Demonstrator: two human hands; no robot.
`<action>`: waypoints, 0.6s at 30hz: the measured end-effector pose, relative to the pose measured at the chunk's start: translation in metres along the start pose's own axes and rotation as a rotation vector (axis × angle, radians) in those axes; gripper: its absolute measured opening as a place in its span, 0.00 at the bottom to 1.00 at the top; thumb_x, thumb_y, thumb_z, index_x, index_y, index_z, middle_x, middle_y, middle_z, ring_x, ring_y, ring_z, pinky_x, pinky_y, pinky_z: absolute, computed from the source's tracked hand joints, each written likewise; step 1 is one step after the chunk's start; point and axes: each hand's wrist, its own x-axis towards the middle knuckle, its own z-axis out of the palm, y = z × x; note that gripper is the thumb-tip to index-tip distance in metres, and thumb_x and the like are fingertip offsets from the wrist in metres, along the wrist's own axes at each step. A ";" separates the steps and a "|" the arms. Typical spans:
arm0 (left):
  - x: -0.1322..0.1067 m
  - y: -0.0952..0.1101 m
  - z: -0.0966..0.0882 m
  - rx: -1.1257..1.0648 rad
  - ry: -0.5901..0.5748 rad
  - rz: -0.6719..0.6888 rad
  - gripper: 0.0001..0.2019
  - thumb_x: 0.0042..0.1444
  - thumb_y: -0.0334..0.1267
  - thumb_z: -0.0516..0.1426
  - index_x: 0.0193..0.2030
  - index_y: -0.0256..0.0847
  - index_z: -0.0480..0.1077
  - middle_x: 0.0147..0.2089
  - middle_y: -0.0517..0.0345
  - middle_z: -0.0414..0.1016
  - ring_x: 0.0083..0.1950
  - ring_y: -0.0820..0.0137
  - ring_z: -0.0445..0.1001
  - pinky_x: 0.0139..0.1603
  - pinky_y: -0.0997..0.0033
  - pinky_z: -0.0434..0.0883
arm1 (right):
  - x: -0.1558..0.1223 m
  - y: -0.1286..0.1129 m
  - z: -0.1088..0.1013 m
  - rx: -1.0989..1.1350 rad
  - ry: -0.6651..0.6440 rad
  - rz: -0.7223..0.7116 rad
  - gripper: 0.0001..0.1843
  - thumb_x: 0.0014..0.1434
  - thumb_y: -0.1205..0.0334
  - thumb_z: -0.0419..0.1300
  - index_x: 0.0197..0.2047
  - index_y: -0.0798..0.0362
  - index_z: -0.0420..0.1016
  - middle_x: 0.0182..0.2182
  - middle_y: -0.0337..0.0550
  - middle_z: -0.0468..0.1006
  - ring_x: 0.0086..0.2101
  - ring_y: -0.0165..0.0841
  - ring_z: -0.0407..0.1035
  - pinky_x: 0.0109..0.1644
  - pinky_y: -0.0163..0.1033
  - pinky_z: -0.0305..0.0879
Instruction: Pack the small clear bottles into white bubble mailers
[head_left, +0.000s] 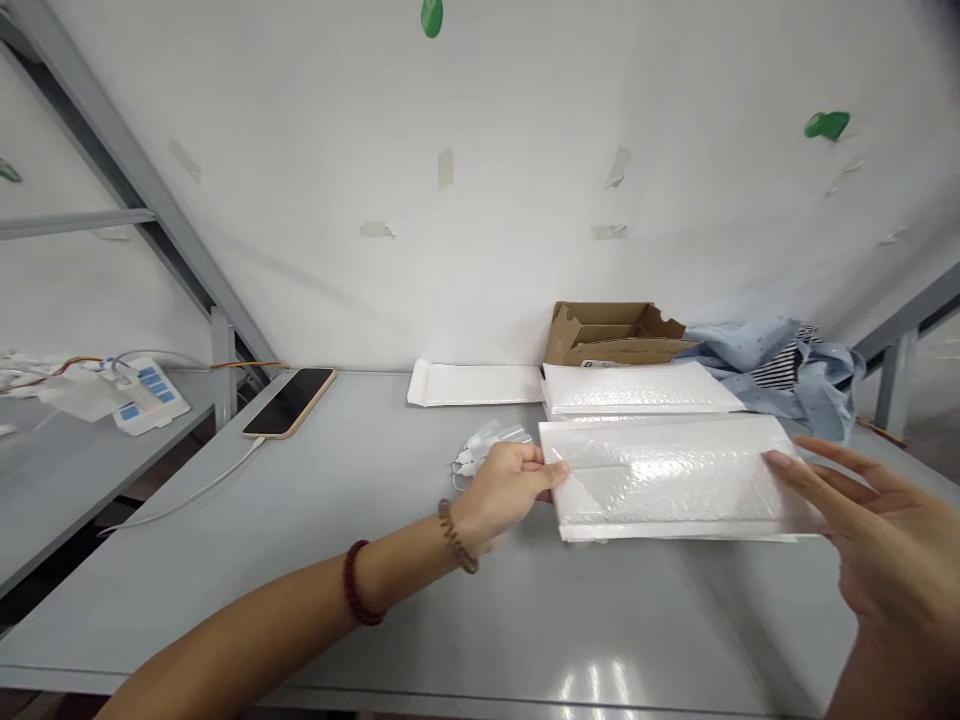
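- A white bubble mailer (675,482) is held right of centre in the frame, in front of the stacked mailers (637,388), whose near side is partly covered by it.
- The left end of the mailer is pinched by the left hand (510,492), with the thumb laid on the front face.
- The right end is touched by the thumb of the right hand (889,535), at the right edge of the frame; the fingers are spread, and whether a firm grip is made behind the mailer cannot be told.
- Clear plastic packets (487,447) with white pieces are seen just beyond the left hand and are partly blocked by it.
- A single flat mailer (480,385) is laid along the wall (517,270), left of the stack.
- A cardboard box (622,350) is set behind the stack, its lower front hidden; a pale label (606,363) is shown there, too small to be read.
- Light blue cloth (750,352) with a striped part is heaped to the right of the box.
- A phone (291,402) is placed on the grey table (337,660) at left, with a white cable (202,492) plugged in.
- A power strip (154,395) with blue patches is seen at the far left, on a neighbouring surface (45,490).
- Green pieces (431,18) and tape scraps (445,168) are stuck to the wall.
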 end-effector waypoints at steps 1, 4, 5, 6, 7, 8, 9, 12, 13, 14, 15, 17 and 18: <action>0.005 -0.002 0.006 0.010 -0.003 -0.036 0.08 0.59 0.30 0.56 0.28 0.34 0.71 0.29 0.55 0.78 0.29 0.75 0.75 0.38 0.73 0.72 | 0.001 -0.001 -0.001 -0.037 0.033 0.095 0.32 0.41 0.38 0.64 0.46 0.47 0.77 0.38 0.54 0.81 0.23 0.36 0.66 0.18 0.39 0.52; 0.016 -0.008 0.018 0.068 -0.019 -0.103 0.16 0.60 0.32 0.56 0.21 0.35 0.64 0.19 0.60 0.72 0.13 0.82 0.62 0.22 0.76 0.64 | 0.001 -0.003 0.000 -0.027 0.051 0.297 0.37 0.35 0.40 0.66 0.50 0.45 0.74 0.45 0.51 0.79 0.26 0.37 0.65 0.18 0.38 0.51; 0.019 -0.011 0.020 0.080 -0.018 -0.112 0.17 0.60 0.32 0.56 0.19 0.36 0.63 0.17 0.61 0.70 0.11 0.83 0.57 0.19 0.76 0.61 | 0.002 -0.002 0.002 -0.027 0.043 0.277 0.37 0.35 0.41 0.66 0.49 0.46 0.74 0.46 0.51 0.78 0.26 0.37 0.65 0.19 0.38 0.53; 0.022 -0.013 0.021 0.090 -0.012 -0.118 0.18 0.61 0.32 0.55 0.18 0.36 0.62 0.16 0.62 0.69 0.10 0.84 0.54 0.18 0.76 0.58 | 0.003 0.001 0.004 -0.030 0.025 0.243 0.36 0.35 0.41 0.65 0.48 0.48 0.74 0.46 0.51 0.78 0.27 0.37 0.66 0.20 0.39 0.55; 0.025 -0.015 0.022 0.097 -0.002 -0.119 0.19 0.61 0.32 0.55 0.18 0.36 0.61 0.15 0.62 0.69 0.10 0.84 0.53 0.17 0.76 0.57 | 0.005 0.005 0.007 -0.044 0.007 0.206 0.35 0.35 0.41 0.64 0.46 0.49 0.75 0.45 0.51 0.78 0.28 0.38 0.67 0.23 0.41 0.57; 0.027 -0.017 0.022 0.104 0.008 -0.116 0.19 0.61 0.32 0.55 0.17 0.36 0.61 0.15 0.62 0.68 0.10 0.84 0.53 0.17 0.76 0.57 | 0.008 0.010 0.009 -0.071 -0.012 0.166 0.34 0.35 0.41 0.63 0.44 0.50 0.75 0.44 0.51 0.78 0.29 0.40 0.68 0.26 0.43 0.60; 0.029 -0.019 0.022 0.115 0.017 -0.112 0.19 0.60 0.32 0.56 0.18 0.36 0.61 0.16 0.62 0.69 0.10 0.84 0.53 0.17 0.76 0.58 | 0.011 0.015 0.012 -0.104 -0.026 0.125 0.33 0.34 0.40 0.62 0.42 0.50 0.75 0.43 0.51 0.79 0.31 0.41 0.69 0.30 0.45 0.62; 0.032 -0.022 0.020 0.161 0.035 -0.086 0.17 0.59 0.34 0.57 0.19 0.37 0.61 0.18 0.61 0.71 0.10 0.84 0.54 0.16 0.77 0.59 | 0.019 0.027 0.017 -0.176 -0.035 0.033 0.30 0.33 0.39 0.59 0.37 0.50 0.72 0.38 0.49 0.79 0.38 0.46 0.72 0.42 0.49 0.64; 0.032 -0.023 0.020 0.184 0.033 -0.075 0.17 0.59 0.36 0.57 0.21 0.37 0.60 0.18 0.60 0.72 0.10 0.84 0.54 0.16 0.77 0.59 | 0.020 0.030 0.018 -0.184 -0.037 0.016 0.29 0.33 0.39 0.58 0.36 0.49 0.71 0.38 0.49 0.79 0.39 0.47 0.72 0.44 0.50 0.64; 0.032 -0.024 0.018 0.213 0.027 -0.065 0.16 0.59 0.38 0.57 0.22 0.38 0.60 0.19 0.59 0.73 0.10 0.83 0.55 0.15 0.77 0.58 | 0.020 0.030 0.018 -0.187 -0.039 0.009 0.29 0.34 0.38 0.57 0.36 0.49 0.71 0.38 0.49 0.79 0.40 0.47 0.72 0.46 0.51 0.63; 0.031 -0.024 0.016 0.248 0.022 -0.052 0.16 0.59 0.40 0.57 0.23 0.39 0.60 0.19 0.58 0.73 0.10 0.82 0.55 0.14 0.76 0.57 | 0.020 0.030 0.018 -0.187 -0.042 0.007 0.28 0.35 0.38 0.57 0.36 0.49 0.70 0.38 0.49 0.79 0.41 0.48 0.72 0.46 0.51 0.63; 0.030 -0.021 0.008 0.333 0.039 -0.006 0.15 0.60 0.45 0.54 0.26 0.40 0.58 0.19 0.57 0.74 0.10 0.81 0.54 0.14 0.76 0.56 | 0.017 0.028 0.018 -0.191 -0.044 0.007 0.27 0.38 0.38 0.58 0.37 0.49 0.69 0.39 0.50 0.79 0.42 0.48 0.71 0.48 0.52 0.62; 0.030 -0.019 0.002 0.381 0.064 0.030 0.15 0.61 0.47 0.52 0.27 0.41 0.57 0.20 0.57 0.74 0.10 0.81 0.54 0.14 0.76 0.56 | 0.015 0.026 0.018 -0.200 -0.034 0.007 0.27 0.40 0.38 0.58 0.37 0.50 0.69 0.40 0.51 0.79 0.42 0.48 0.71 0.49 0.52 0.62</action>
